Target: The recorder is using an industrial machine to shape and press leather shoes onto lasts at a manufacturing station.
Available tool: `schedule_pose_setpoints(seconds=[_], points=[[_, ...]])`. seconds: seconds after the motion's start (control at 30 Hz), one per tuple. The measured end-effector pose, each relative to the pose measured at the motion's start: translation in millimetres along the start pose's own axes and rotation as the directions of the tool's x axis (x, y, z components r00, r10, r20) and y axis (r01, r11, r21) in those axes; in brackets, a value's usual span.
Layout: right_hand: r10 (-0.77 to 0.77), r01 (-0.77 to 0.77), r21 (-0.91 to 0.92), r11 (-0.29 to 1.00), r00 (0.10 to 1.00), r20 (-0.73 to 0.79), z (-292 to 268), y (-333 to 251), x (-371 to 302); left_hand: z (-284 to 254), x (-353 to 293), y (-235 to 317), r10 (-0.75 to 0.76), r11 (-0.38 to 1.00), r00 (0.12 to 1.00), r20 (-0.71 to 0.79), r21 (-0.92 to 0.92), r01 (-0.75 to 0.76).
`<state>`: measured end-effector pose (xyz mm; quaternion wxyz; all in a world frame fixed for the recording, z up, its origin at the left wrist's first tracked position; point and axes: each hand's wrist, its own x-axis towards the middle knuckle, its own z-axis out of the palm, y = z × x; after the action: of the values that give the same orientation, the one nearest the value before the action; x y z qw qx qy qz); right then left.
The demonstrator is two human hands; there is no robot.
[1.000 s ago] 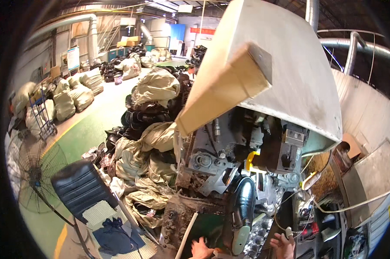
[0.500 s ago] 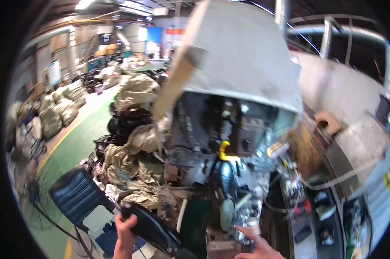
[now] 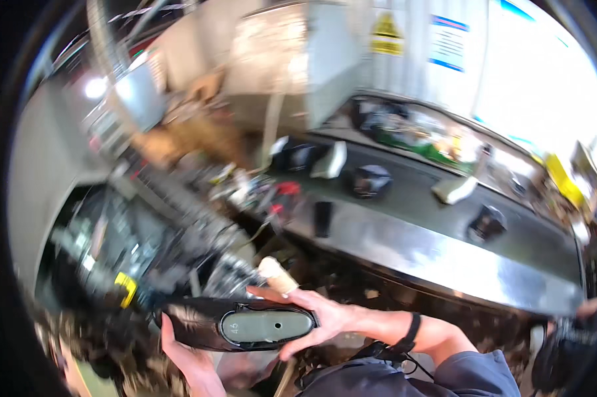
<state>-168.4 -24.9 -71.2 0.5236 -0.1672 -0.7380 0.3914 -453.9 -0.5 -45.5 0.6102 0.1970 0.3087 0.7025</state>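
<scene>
A black shoe (image 3: 193, 324) lies on its side-to-side length across my hands, its opening facing up. Inside it sits a grey-green shoe last (image 3: 262, 327) with a small round hole. My left hand (image 3: 191, 360) grips the toe end, thumb along its edge. My right hand (image 3: 321, 319) is closed round the heel end, fingers on the far side and thumb on the near side. A pale cylindrical piece (image 3: 277, 274) shows beside my right fingers; whether it is worn on a finger is unclear. Left of the shoe is a machine's yellow bracket (image 3: 125, 289).
A dark conveyor belt (image 3: 404, 205) with a shiny metal edge runs across the far right, carrying several shoes and lasts, among them a pale last (image 3: 457, 190). The grey machine housing (image 3: 40, 172) stands at left. Another person's hand (image 3: 593, 306) shows at far right.
My view has swung right, from the machine towards the conveyor. The shoe, earlier gripped by my left hand alone, is now between both hands. My right hand has moved from the machine's front onto its heel.
</scene>
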Motion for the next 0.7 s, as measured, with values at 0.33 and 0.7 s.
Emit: schedule_pose_setpoints(seconds=[0.33,0.7], points=[[0.572,-0.116,0.593,0.797,-0.170,-0.802,-156.8,-74.1,-348.9,78.1,-41.0,-337.4,-0.793,0.423,0.608,0.049,0.762,0.490],[-0.682,-0.658,0.422,0.624,-0.722,-0.117,-274.7,-260.8,-711.1,41.4,-22.1,-455.4,-0.804,0.082,0.563,0.193,0.973,-0.216]])
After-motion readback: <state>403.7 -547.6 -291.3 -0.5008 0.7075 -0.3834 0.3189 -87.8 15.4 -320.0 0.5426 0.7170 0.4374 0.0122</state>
